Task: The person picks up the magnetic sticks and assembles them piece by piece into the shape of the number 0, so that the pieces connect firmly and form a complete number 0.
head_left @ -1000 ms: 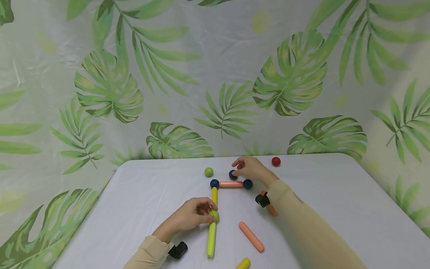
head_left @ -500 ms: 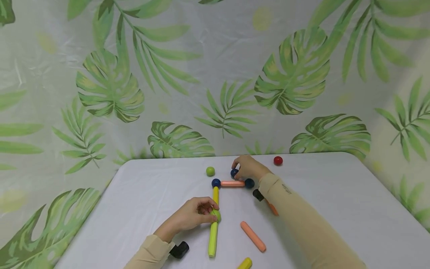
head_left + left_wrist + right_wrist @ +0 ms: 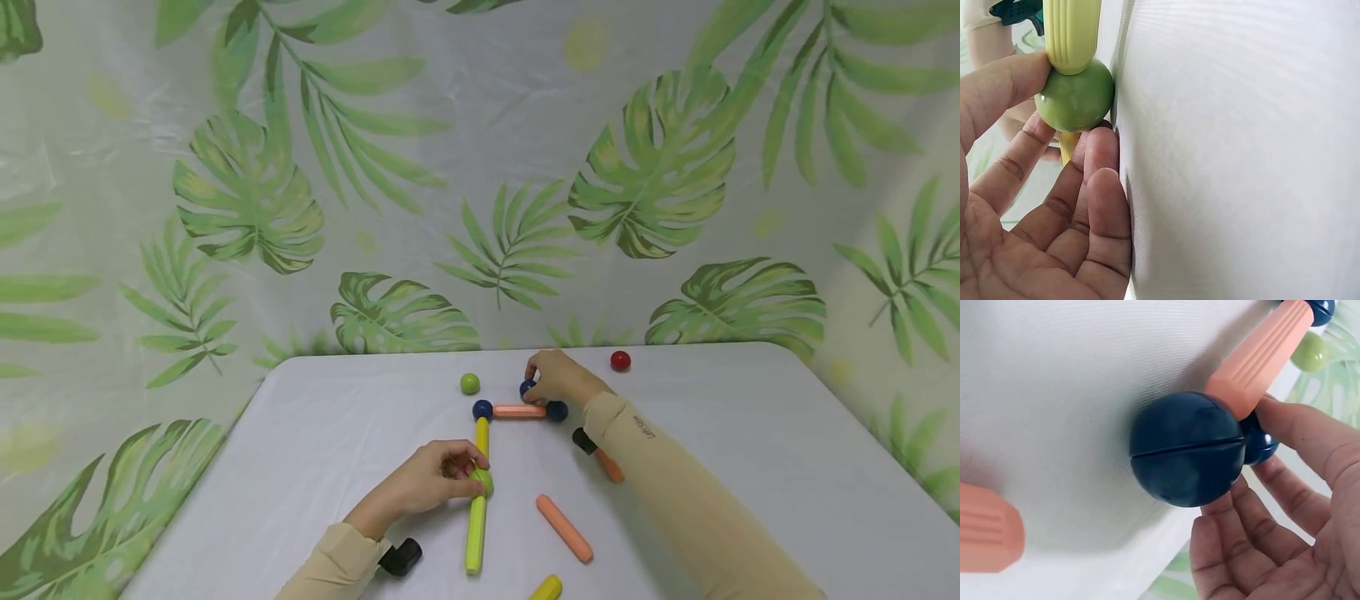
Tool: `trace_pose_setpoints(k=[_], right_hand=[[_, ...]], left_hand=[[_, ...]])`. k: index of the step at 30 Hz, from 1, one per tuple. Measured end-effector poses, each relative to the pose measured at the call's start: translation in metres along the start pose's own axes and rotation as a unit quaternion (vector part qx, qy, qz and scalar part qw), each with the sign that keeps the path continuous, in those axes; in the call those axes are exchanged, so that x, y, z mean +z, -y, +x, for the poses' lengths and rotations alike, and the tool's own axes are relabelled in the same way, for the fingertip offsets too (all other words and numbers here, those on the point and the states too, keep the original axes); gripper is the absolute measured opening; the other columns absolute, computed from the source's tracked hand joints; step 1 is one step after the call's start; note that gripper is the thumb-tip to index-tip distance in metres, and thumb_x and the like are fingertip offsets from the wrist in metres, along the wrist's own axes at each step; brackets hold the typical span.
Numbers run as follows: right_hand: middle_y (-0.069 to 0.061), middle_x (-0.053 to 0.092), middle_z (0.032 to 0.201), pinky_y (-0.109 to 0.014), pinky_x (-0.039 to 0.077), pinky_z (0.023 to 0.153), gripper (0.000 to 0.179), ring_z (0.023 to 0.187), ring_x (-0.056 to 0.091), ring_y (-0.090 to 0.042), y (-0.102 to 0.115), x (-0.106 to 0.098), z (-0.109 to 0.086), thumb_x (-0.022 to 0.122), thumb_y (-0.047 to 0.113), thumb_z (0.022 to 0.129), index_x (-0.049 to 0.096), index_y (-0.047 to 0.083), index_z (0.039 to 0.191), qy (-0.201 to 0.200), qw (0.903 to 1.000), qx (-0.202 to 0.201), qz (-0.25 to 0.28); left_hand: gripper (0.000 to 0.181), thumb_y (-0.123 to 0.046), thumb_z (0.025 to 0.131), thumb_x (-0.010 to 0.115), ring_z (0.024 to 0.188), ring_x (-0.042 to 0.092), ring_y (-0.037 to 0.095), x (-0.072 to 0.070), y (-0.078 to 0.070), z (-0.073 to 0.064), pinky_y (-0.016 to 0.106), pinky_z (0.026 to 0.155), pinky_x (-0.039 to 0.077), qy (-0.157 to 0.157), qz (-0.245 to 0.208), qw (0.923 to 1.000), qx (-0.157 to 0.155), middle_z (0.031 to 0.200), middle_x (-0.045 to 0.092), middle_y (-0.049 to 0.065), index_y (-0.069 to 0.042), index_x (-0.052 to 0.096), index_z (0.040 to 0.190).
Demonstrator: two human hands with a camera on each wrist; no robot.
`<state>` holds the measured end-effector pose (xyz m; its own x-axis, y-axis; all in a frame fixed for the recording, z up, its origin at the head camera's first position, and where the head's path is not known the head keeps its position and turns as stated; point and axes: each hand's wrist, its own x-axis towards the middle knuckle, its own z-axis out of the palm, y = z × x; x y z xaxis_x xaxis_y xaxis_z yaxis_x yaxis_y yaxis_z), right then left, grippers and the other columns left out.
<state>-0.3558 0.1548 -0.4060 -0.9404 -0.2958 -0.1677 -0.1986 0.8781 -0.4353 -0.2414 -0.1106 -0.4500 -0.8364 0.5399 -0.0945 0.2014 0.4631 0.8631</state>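
Observation:
My left hand [image 3: 427, 477] pinches a green ball [image 3: 1079, 97] between thumb and index finger, with the other fingers curled loosely below. A lime stick [image 3: 476, 537] and a yellow stick [image 3: 482, 437] join that ball on opposite sides. At the yellow stick's far end sits a dark blue ball [image 3: 483, 409], from which an orange stick [image 3: 519, 411] runs right to a second dark blue ball [image 3: 1188, 450]. Just behind this orange stick, my right hand [image 3: 562, 377] holds a third dark blue ball [image 3: 1260, 447] by thumb and fingertips, partly hidden in the right wrist view.
Toward the table's back edge lie a loose green ball [image 3: 469, 383] and a red ball [image 3: 620, 361]. One loose orange stick [image 3: 564, 529] rests right of the lime stick, another [image 3: 609, 467] partly under the right forearm. A yellow stick [image 3: 547, 588] shows at the front.
My right hand's fingers have come round the loose blue ball, which has shifted slightly right. The left hand stays on the green ball.

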Motion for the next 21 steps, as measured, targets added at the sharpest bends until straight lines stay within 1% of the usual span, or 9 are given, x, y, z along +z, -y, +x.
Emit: trace_pose_setpoints(k=[3,8,13,16,21], right_hand=[[-0.011,0.068,0.114,-0.035,0.056,0.085,0.029,0.095,0.060,-0.022,-0.003,0.000,-0.003,0.084,0.020,0.091,0.072,0.004,0.112,-0.005,1.0000,-0.003,0.008],[-0.008,0.069,0.105,-0.033,0.053,0.079,0.029,0.089,0.061,-0.022,-0.008,0.000,-0.008,0.083,0.023,0.088,0.071,0.006,0.109,-0.015,0.9993,-0.015,0.029],[-0.008,0.070,0.101,-0.031,0.054,0.076,0.033,0.087,0.061,-0.020,-0.014,-0.001,-0.013,0.084,0.027,0.089,0.072,0.006,0.111,-0.027,0.9979,-0.033,0.050],[-0.008,0.070,0.097,-0.029,0.052,0.072,0.034,0.083,0.060,-0.019,-0.016,-0.003,-0.018,0.084,0.028,0.091,0.072,0.004,0.113,-0.032,0.9969,-0.042,0.059],[-0.005,0.067,0.088,-0.025,0.048,0.067,0.034,0.075,0.057,-0.015,-0.019,-0.004,-0.028,0.083,0.029,0.092,0.073,0.005,0.115,-0.039,0.9953,-0.065,0.060]], left_hand=[[0.023,-0.017,0.093,0.085,0.083,0.057,0.013,0.001,0.000,0.000,0.020,0.071,0.046,0.003,0.002,1.0000,0.003,0.094,0.065,-0.001,-0.011,0.076,0.113],[0.022,-0.017,0.093,0.085,0.081,0.056,0.012,0.003,0.000,0.001,0.020,0.069,0.045,0.003,0.008,1.0000,0.002,0.092,0.064,-0.002,-0.012,0.076,0.113],[0.022,-0.018,0.093,0.085,0.081,0.057,0.013,0.002,0.001,0.004,0.021,0.066,0.046,-0.009,0.021,0.9997,0.007,0.093,0.065,-0.002,-0.012,0.077,0.112],[0.021,-0.018,0.093,0.085,0.080,0.057,0.013,0.001,0.002,0.005,0.021,0.065,0.046,-0.012,0.027,0.9995,0.007,0.094,0.066,-0.002,-0.013,0.077,0.112],[0.022,-0.019,0.093,0.086,0.081,0.059,0.014,-0.002,0.003,0.007,0.022,0.065,0.048,-0.012,0.025,0.9996,0.008,0.095,0.067,-0.001,-0.012,0.077,0.112]])
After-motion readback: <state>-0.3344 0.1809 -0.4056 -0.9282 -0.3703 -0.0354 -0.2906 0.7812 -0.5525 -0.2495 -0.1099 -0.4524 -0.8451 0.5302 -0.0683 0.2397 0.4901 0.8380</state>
